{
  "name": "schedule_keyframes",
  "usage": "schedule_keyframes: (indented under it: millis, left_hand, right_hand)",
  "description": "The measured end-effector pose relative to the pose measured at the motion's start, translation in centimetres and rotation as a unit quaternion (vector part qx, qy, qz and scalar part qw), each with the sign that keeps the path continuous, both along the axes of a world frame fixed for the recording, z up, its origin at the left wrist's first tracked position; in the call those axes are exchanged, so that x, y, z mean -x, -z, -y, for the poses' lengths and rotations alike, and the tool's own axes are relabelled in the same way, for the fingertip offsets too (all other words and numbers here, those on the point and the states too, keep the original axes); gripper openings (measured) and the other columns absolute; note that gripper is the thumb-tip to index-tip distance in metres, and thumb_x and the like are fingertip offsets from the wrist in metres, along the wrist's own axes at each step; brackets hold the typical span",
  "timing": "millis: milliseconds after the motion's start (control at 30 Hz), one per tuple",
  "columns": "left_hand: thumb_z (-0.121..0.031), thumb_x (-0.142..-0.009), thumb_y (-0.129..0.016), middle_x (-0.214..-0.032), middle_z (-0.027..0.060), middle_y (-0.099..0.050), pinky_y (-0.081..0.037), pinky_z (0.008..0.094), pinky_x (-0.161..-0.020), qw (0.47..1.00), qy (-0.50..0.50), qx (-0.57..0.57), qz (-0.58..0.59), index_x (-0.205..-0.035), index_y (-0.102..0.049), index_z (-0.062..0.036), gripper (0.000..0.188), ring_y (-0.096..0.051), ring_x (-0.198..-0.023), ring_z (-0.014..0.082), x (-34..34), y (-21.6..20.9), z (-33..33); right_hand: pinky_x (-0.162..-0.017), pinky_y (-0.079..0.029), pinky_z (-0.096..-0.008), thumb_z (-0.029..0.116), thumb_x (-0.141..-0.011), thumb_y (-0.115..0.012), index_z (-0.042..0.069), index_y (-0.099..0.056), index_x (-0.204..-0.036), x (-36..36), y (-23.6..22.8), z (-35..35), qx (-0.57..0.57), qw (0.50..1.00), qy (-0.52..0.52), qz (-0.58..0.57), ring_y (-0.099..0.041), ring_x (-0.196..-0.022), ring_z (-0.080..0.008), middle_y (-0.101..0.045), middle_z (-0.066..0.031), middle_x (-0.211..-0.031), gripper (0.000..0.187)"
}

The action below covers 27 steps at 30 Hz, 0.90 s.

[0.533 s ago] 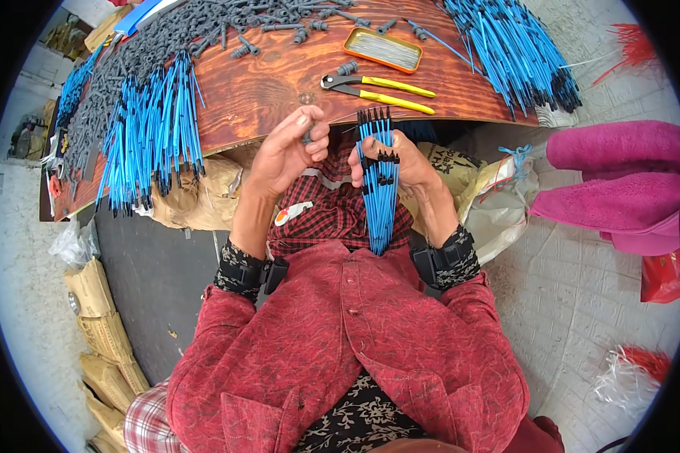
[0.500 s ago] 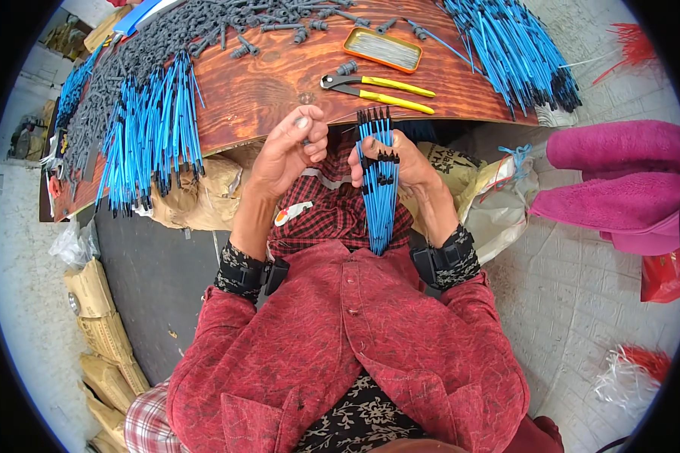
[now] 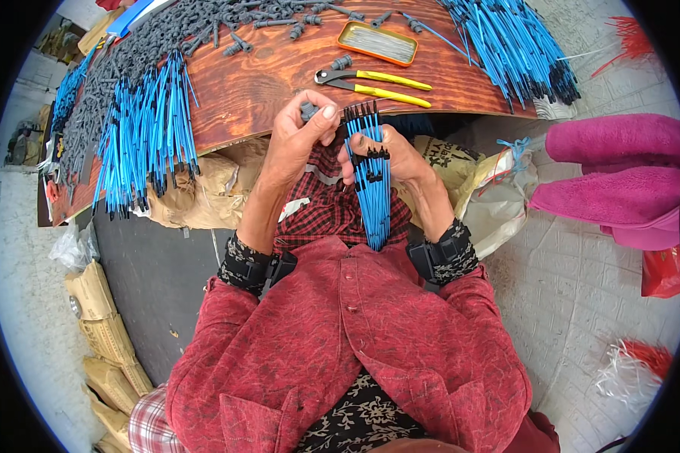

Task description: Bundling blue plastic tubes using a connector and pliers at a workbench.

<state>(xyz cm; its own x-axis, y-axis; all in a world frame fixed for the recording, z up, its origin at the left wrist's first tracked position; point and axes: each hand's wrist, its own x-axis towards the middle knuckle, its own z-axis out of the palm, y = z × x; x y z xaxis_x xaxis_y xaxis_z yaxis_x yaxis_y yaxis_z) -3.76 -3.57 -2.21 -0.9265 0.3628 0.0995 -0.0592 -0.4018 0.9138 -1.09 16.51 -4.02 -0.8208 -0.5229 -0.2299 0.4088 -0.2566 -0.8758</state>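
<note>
Beside surface edge: grey fitting in curled left hand; blue rods in clenched right hand — could spill if gripped loosely.

Bright, even light; sharp centre; bent edges, black corners

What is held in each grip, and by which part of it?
The right grip holds blue rods near their upper black tips; the left grip holds a grey fitting, its held part unclear.
</note>
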Motion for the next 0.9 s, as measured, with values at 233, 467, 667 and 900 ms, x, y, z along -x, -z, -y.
schedule_keyframes:
  millis: [233, 467, 667, 900]
  left_hand:
    - [-0.014, -0.094, -0.07, -0.099, 0.0059, -0.06, -0.043, 0.0264, -0.074, 0.989, 0.061, -0.1, 0.086, -0.112, -0.054, -0.0049, 0.026, -0.051, -0.082, 0.0099, -0.5, -0.2, 1.1]
    - [-0.011, -0.09, -0.071, -0.104, 0.0068, -0.058, -0.043, 0.0287, -0.076, 0.992, 0.076, -0.049, 0.083, -0.117, -0.052, -0.0065, 0.034, -0.053, -0.083, 0.0139, -1.5, 0.5, 0.7]
    - [-0.014, -0.094, -0.068, -0.101, 0.0056, -0.061, -0.045, 0.0274, -0.078, 0.985, 0.084, -0.115, 0.101, -0.114, -0.056, -0.0048, 0.025, -0.053, -0.084, 0.0118, -1.1, 0.6, 0.9]
    - [-0.02, -0.098, -0.066, -0.095, 0.0037, -0.06, -0.041, 0.025, -0.067, 0.994, 0.05, 0.016, 0.1, -0.108, -0.059, -0.0044, 0.02, -0.048, -0.073, 0.0089, -0.4, -0.5, 1.0]
  right_hand:
    - [-0.063, -0.06, -0.0319, 0.042, -0.094, -0.071, -0.004, -0.07, -0.094, -0.2, -0.1, -0.6, 0.001, 1.0, 0.005, -0.013, -0.071, -0.068, -0.0194, -0.071, -0.0112, -0.078, 0.046]
    - [-0.064, -0.062, -0.033, 0.051, -0.09, -0.072, -0.001, -0.07, -0.095, -0.3, 0.0, -0.1, -0.009, 0.999, 0.014, -0.028, -0.071, -0.067, -0.0177, -0.07, -0.0075, -0.075, 0.053]
    - [-0.063, -0.062, -0.0332, 0.05, -0.091, -0.072, 0.0, -0.07, -0.096, -0.5, -0.2, 0.0, -0.002, 0.999, 0.02, -0.025, -0.072, -0.067, -0.0181, -0.07, -0.0079, -0.078, 0.051]
    - [-0.064, -0.061, -0.0324, 0.042, -0.093, -0.073, -0.004, -0.069, -0.097, -0.3, 0.2, 0.2, 0.001, 1.0, 0.001, -0.002, -0.072, -0.07, -0.0196, -0.072, -0.0123, -0.082, 0.047]
